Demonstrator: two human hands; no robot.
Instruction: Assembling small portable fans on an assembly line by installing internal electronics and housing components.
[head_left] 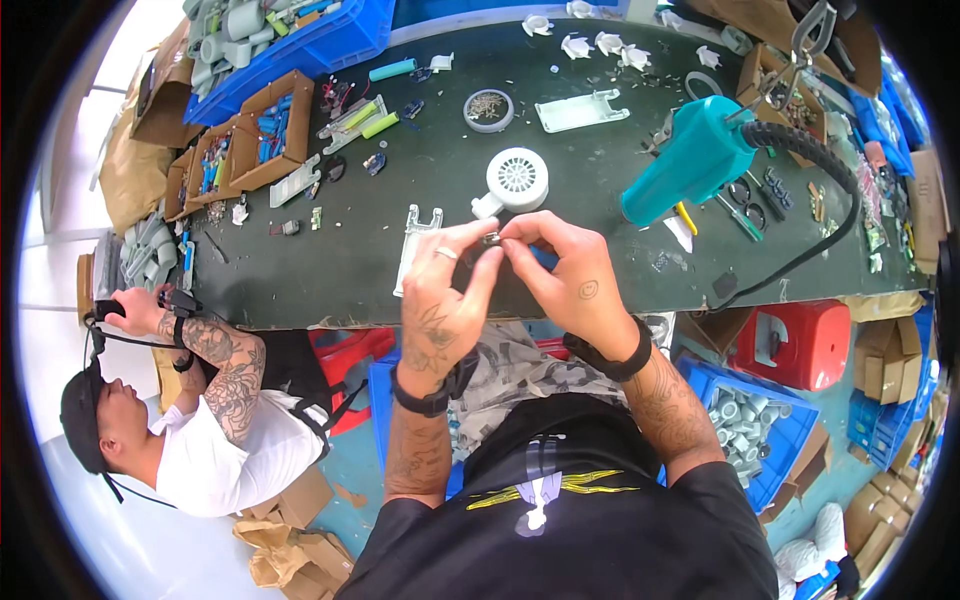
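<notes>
My left hand (440, 305), with a ring on one finger, and my right hand (570, 268) meet at the front of the bench. Thumbs and fingertips of both pinch a small dark and silvery part (490, 239), too small and covered to name. Just beyond it lies a white round fan housing (518, 180) with a slotted grille and a short side piece. A white plastic shell (413, 243) rests on the bench beside my left hand and is partly hidden by it. Something blue shows behind my right fingers, mostly covered.
A teal hanging tool (690, 160) with a thick black cord stands at the right. Pliers (745, 217), a dish of screws (488, 110) and a white cover (582, 111) lie on the dark bench (350, 270). Cardboard boxes (270, 130) hold cells at left, where a co-worker (220, 420) sits.
</notes>
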